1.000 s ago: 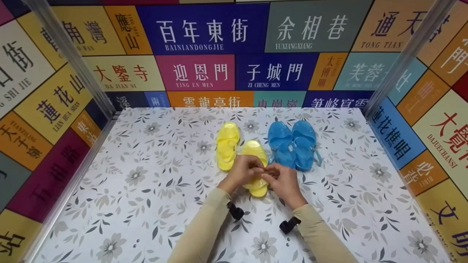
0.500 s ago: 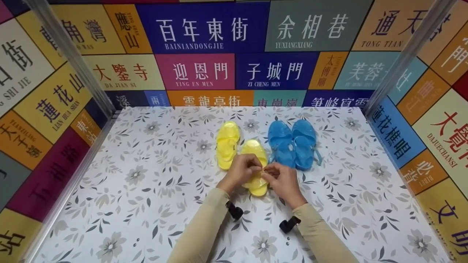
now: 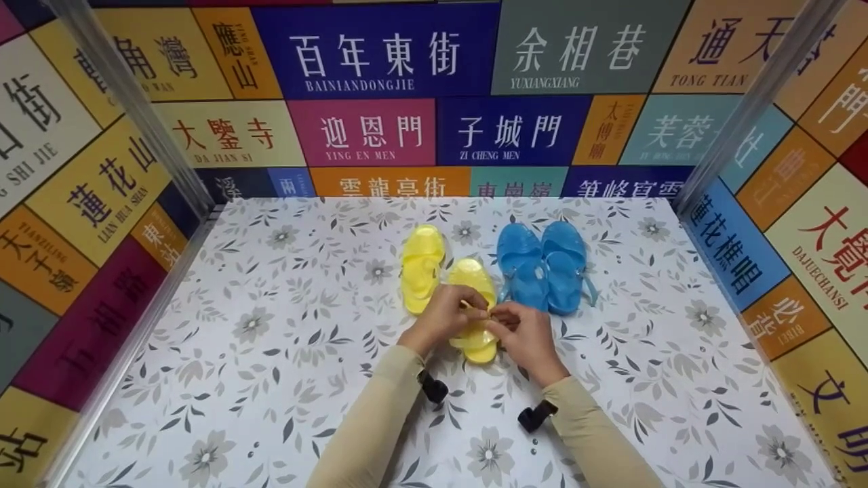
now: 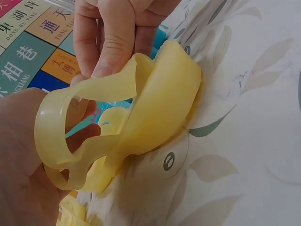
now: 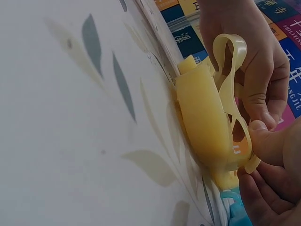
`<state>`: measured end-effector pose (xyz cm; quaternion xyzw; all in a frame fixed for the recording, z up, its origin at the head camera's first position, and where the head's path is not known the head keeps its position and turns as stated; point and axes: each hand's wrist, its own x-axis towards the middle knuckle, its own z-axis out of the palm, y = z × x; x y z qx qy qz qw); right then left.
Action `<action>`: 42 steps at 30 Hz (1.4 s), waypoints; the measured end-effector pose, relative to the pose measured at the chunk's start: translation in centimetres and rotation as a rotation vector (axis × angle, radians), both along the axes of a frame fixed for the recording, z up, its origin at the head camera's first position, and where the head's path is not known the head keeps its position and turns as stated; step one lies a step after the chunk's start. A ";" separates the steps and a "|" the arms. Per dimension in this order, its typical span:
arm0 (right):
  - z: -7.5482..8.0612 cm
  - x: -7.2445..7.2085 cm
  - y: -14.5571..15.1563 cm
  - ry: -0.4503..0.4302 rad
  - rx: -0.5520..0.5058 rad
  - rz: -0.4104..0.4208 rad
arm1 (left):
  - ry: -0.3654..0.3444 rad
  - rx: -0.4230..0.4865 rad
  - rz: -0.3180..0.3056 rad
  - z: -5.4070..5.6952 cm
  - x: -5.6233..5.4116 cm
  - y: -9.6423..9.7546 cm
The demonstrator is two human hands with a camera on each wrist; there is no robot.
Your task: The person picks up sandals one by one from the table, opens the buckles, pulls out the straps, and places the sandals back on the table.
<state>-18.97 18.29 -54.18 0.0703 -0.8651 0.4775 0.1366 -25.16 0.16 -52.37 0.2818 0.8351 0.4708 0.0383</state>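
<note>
A yellow jelly sandal (image 3: pixel 472 346) lies on the patterned cloth between both hands, toe pointing away. Its looped heel strap (image 4: pixel 51 117) stands up from the heel in the left wrist view. My left hand (image 3: pixel 449 313) reaches over the sandal, and its thumb and fingertips pinch at the strap on the right side. From the right, my right hand (image 3: pixel 530 335) pinches the sandal's side where the strap meets it, as the right wrist view shows with the right thumb (image 5: pixel 270 143). The fingertips of both hands meet there and hide the fastening.
The other yellow sandal (image 3: pixel 422 271) lies just left and farther back. A pair of blue sandals (image 3: pixel 542 268) sits close on the right, with a loose strap at its right side. Printed sign panels (image 3: pixel 373 54) wall in the flowered tabletop (image 3: pixel 271 379) at the back and sides.
The fingertips of both hands shift slightly at the strap while staying together. The left forearm has moved a little to the left; the sandals stay in place.
</note>
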 end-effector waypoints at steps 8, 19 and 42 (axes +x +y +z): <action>-0.2 0.0 0.1 0.032 0.031 0.001 | 0.007 -0.005 -0.017 -0.1 0.1 0.2; -0.1 -0.1 0.0 0.021 0.022 0.009 | 0.020 0.067 0.035 -0.6 0.3 0.0; 0.0 -0.1 -0.1 0.008 0.005 0.003 | -0.085 0.147 0.082 -1.5 0.1 0.1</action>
